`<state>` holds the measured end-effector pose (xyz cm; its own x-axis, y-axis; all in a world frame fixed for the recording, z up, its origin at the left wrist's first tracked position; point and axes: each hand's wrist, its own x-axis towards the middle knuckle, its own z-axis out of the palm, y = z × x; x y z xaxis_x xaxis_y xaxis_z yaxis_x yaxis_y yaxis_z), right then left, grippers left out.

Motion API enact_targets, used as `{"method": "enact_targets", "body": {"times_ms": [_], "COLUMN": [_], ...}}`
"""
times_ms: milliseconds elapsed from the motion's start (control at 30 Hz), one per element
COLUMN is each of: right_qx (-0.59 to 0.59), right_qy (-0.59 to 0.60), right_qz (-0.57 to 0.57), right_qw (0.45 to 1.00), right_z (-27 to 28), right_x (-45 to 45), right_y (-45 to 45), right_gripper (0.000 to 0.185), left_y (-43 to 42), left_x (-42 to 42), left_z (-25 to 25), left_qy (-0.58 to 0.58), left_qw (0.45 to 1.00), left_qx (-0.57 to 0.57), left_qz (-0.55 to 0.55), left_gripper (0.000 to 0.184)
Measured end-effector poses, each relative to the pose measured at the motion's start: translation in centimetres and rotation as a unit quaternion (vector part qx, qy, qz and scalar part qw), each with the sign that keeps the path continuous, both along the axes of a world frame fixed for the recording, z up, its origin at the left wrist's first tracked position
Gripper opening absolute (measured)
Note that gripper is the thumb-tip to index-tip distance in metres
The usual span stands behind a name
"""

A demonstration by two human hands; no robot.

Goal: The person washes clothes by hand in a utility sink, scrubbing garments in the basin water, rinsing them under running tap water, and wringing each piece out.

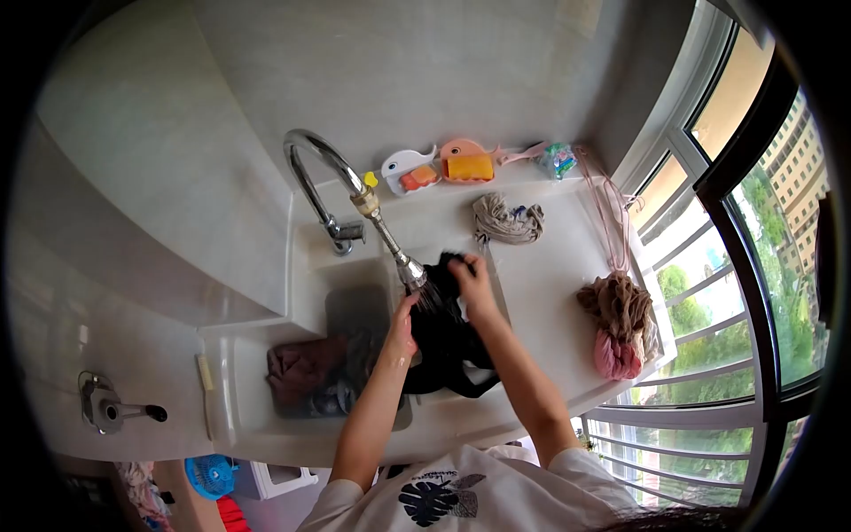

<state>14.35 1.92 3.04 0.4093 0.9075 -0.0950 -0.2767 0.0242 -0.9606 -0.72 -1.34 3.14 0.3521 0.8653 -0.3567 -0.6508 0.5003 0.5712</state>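
A wet black garment (448, 341) hangs between my hands over the sink, under the running spray of the chrome faucet (409, 270). My right hand (474, 282) grips a bunched upper part of it, fingers closed. On the other side, my left hand (403, 330) is beside the nozzle with its thumb up and the garment's edge against it; its other fingers are partly hidden. The lower part of the cloth drapes over the sink's inner edge. Below and to the left, a dark reddish-brown cloth (306, 366) and greyish cloths lie in the water-filled basin (355, 306).
A twisted beige cloth (507, 220) lies on the counter (554, 279). Brown and pink cloths (616, 324) are bunched at its right edge, near pink hangers (607, 208). Whale-shaped soap dishes (410, 170), a pink brush (523, 153) and a small colourful packet (558, 160) line the back ledge.
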Motion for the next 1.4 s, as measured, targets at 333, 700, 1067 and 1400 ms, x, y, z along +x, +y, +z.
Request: {"method": "enact_targets", "body": {"times_ms": [333, 700, 1067, 1400], "right_qx": [0.046, 0.055, 0.127, 0.087], "right_qy": [-0.539, -0.463, -0.526, -0.623], "right_qz": [0.041, 0.143, 0.093, -0.001], "right_qw": [0.840, 0.873, 0.836, 0.777], "right_z": [3.5, 6.1, 6.1, 3.8], "right_x": [-3.0, -4.8, -5.1, -4.3], "right_y": [-2.8, -3.1, -7.0, -2.2], "right_gripper": [0.030, 0.031, 0.029, 0.025], "left_y": [1.7, -1.1, -0.9, 1.1], "left_x": [3.2, 2.7, 0.5, 3.5], "left_z": [-4.7, 0.0, -6.0, -1.9], "left_qy": [-0.017, -0.082, -0.085, -0.004], "left_qw": [0.997, 0.990, 0.994, 1.000], "left_qx": [-0.068, 0.109, 0.074, 0.015], "left_qz": [0.013, -0.031, -0.005, 0.013], "left_gripper": [0.039, 0.050, 0.047, 0.030]}}
